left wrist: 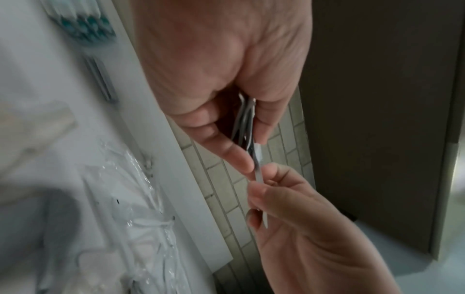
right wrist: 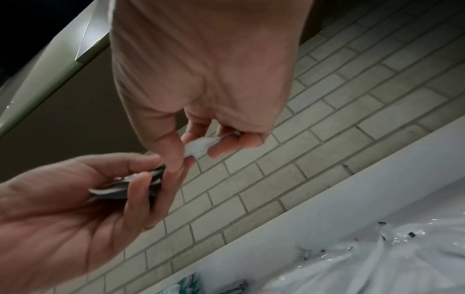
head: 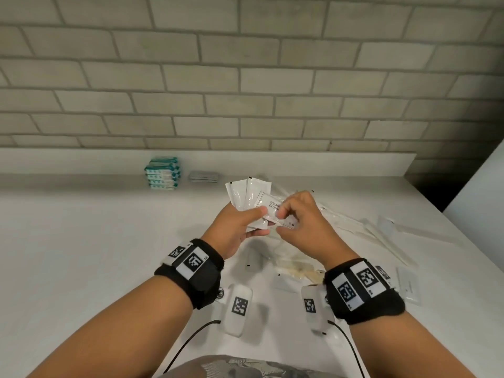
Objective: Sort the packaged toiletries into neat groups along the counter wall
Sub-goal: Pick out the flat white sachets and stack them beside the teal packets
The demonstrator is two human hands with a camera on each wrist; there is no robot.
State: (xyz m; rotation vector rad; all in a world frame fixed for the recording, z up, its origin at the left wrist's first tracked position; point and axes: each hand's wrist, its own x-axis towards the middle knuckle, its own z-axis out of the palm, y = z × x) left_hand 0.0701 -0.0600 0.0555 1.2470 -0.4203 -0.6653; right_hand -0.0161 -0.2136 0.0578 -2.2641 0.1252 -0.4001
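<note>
- I saw my left hand (head: 236,227) raised above the white counter (head: 81,241), thumb and fingers clamped on a fanned bunch of white sachets (head: 246,196).
- My right hand (head: 301,218) met it from the right, thumb and fingertips pinching one sachet (head: 272,211) printed with the start of "SHAMPOO CONDITIONER", its left end lying against the fan.
- In the left wrist view, the sachets (left wrist: 245,123) showed edge-on between the left hand's (left wrist: 214,69) thumb and fingers, with the right hand (left wrist: 302,208) nipping the end of one.
- In the right wrist view, the right hand (right wrist: 201,79) squeezed a pale sachet (right wrist: 198,146) while the left hand (right wrist: 62,208) held the stack.
- Measured from the fan, a stack of teal-and-white boxes (head: 163,173) stood far left against the counter's back ledge, with a flat grey pile of packets (head: 204,176) just beside the boxes, nearer the fan.
- Right of and below the fan, loose clear-wrapped items (head: 381,227) lay scattered on the counter.
- Behind the fan rose a grey brick wall (head: 245,77).
</note>
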